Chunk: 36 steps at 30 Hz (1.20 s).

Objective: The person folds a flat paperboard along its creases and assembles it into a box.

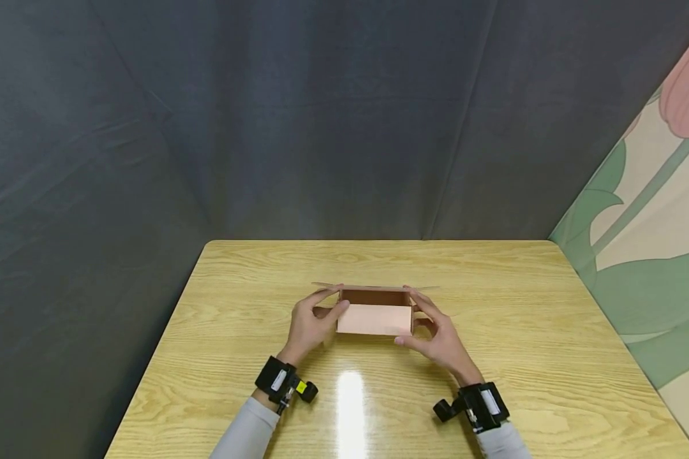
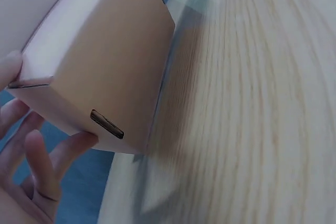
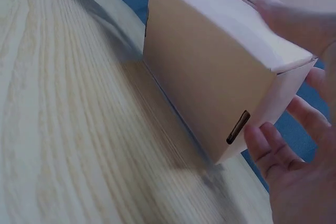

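Note:
A pinkish-tan cardboard box stands in front of me, its lid raised at the back and seen nearly edge-on. A pale front flap is folded over part of the opening; the brown inside shows behind it. My left hand grips the left end, thumb on the flap's corner and index finger up by the lid. At the right end my right hand holds the box between spread thumb and fingers. In the right wrist view the thumb is blurred over the top, and fingertips touch the side near a slot.
The box is on a light wood-grain table. Dark grey-blue cloth hangs beyond the far edge and on the left. A flower-patterned curtain hangs along the right side. Each wrist wears a black camera mount.

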Available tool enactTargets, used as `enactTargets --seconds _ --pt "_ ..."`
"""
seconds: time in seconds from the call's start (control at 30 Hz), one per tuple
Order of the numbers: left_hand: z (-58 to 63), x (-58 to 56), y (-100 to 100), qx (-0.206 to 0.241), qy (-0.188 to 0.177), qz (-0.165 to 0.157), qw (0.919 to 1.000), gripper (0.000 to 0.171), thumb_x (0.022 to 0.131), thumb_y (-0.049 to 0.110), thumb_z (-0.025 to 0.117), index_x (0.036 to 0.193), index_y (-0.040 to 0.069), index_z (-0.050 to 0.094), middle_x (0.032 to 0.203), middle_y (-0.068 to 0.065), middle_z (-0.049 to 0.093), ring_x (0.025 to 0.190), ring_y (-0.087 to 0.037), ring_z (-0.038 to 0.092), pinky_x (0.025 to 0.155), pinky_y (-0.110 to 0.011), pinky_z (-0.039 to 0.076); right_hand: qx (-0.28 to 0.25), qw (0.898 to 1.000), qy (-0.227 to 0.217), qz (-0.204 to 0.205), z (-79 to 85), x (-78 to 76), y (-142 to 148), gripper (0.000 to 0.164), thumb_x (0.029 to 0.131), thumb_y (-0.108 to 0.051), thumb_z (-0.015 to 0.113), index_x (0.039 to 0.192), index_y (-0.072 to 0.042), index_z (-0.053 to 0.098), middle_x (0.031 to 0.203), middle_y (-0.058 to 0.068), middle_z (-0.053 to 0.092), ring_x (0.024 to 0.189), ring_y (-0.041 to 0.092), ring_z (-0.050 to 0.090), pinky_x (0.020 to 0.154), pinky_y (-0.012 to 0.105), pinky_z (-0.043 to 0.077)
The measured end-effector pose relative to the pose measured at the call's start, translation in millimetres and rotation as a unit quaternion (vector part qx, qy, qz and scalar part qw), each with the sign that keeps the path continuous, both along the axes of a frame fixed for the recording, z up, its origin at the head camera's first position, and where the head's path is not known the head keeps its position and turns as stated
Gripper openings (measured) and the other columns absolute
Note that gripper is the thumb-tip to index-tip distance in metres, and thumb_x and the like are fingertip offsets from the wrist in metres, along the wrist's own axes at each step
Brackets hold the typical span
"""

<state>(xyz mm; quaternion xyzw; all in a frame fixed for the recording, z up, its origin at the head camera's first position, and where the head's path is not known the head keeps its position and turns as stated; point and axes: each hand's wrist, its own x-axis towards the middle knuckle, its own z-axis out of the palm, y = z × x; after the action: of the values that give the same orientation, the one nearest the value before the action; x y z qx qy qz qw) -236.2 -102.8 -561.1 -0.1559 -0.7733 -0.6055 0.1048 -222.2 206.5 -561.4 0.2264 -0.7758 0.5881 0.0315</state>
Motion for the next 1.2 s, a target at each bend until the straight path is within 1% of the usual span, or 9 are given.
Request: enactTargets --seconds 0.07,0.17,0.23,0.3,0.43,0.5,0.6,0.83,1.2 --pt "1.7 0.9 0.3 -0.018 0.002 0.004 0.9998 0.039 0.101 0.026 0.077 0.139 0.017 0.073 0.144 -0.010 0.069 0.099 -0.028 0.080 0.080 -0.033 0.066 0.023 1.000 -0.012 -0.007 -1.1 1.0 0.8 0.100 0.083 -0.004 0.091 0.166 -0.012 0.038 0.173 0.019 0.031 0.142 0.014 0.046 0.101 0.021 0.053" --pt "2.2 2.4 0.2 -0.049 0.002 -0.002 0.9988 0.048 0.099 0.029 0.079 0.144 0.015 0.069 0.147 -0.013 0.067 0.094 -0.025 0.080 0.080 -0.033 0.066 0.052 0.998 -0.014 -0.021 -1.9 1.5 1.8 0.107 0.081 -0.009 0.094 0.169 -0.015 0.033 0.174 0.020 0.029 0.150 0.028 0.041 0.101 0.021 0.051" --pt "1.4 3.1 0.4 -0.069 -0.002 -0.010 0.9976 0.057 0.096 0.033 0.081 0.148 0.015 0.065 0.151 -0.012 0.064 0.094 -0.022 0.080 0.081 -0.032 0.065 0.066 0.997 -0.011 -0.026 -1.6 1.4 1.8 0.108 0.082 -0.012 0.094 0.169 -0.017 0.031 0.173 0.018 0.031 0.151 0.031 0.039 0.101 0.021 0.051" --pt "0.0 3.8 0.4 -0.083 -0.011 -0.019 0.9963 0.066 0.093 0.037 0.084 0.152 0.016 0.061 0.155 -0.009 0.060 0.096 -0.020 0.079 0.081 -0.031 0.065 0.066 0.997 -0.005 -0.032 -1.3 1.6 1.4 0.106 0.083 -0.012 0.093 0.169 -0.018 0.032 0.171 0.017 0.035 0.147 0.027 0.044 0.099 0.023 0.052" --pt "-1.8 5.0 0.1 -0.089 -0.035 -0.036 0.9948 0.082 0.086 0.038 0.091 0.158 0.021 0.054 0.161 -0.006 0.055 0.101 -0.020 0.076 0.077 -0.030 0.064 0.058 0.998 -0.002 -0.036 -0.9 2.2 0.4 0.100 0.086 -0.008 0.090 0.169 -0.018 0.034 0.166 0.016 0.042 0.128 0.010 0.051 0.095 0.024 0.053" --pt "-1.2 6.1 -0.6 -0.089 -0.050 -0.046 0.9937 0.090 0.083 0.036 0.094 0.161 0.024 0.050 0.161 -0.005 0.054 0.103 -0.020 0.075 0.074 -0.028 0.064 0.058 0.997 0.000 -0.040 -1.4 2.1 0.2 0.099 0.086 -0.008 0.089 0.168 -0.018 0.035 0.163 0.016 0.045 0.121 0.008 0.052 0.093 0.025 0.053" --pt "-0.1 7.5 -1.5 -0.102 -0.069 -0.050 0.9912 0.098 0.080 0.035 0.096 0.163 0.027 0.045 0.159 -0.001 0.056 0.104 -0.017 0.074 0.070 -0.027 0.062 0.061 0.997 -0.001 -0.044 -1.8 1.4 0.4 0.098 0.087 -0.008 0.089 0.168 -0.018 0.035 0.163 0.016 0.046 0.119 0.011 0.053 0.095 0.025 0.053" --pt "-2.4 7.6 -2.0 -0.109 -0.086 -0.062 0.9884 0.100 0.079 0.036 0.097 0.164 0.027 0.044 0.161 0.004 0.053 0.097 -0.011 0.071 0.073 -0.028 0.063 0.052 0.998 -0.012 -0.045 -3.8 1.7 1.0 0.095 0.088 -0.007 0.088 0.167 -0.015 0.037 0.157 0.017 0.051 0.117 0.017 0.057 0.095 0.024 0.054" --pt "-5.7 6.8 -4.1 -0.127 -0.081 -0.070 0.9861 0.097 0.084 0.040 0.093 0.165 0.029 0.041 0.159 -0.001 0.056 0.090 -0.008 0.072 0.076 -0.027 0.061 0.019 0.998 -0.047 -0.040 -8.4 -1.4 3.1 0.089 0.088 -0.004 0.087 0.165 -0.011 0.041 0.125 0.019 0.064 0.096 0.015 0.061 0.078 0.024 0.054"
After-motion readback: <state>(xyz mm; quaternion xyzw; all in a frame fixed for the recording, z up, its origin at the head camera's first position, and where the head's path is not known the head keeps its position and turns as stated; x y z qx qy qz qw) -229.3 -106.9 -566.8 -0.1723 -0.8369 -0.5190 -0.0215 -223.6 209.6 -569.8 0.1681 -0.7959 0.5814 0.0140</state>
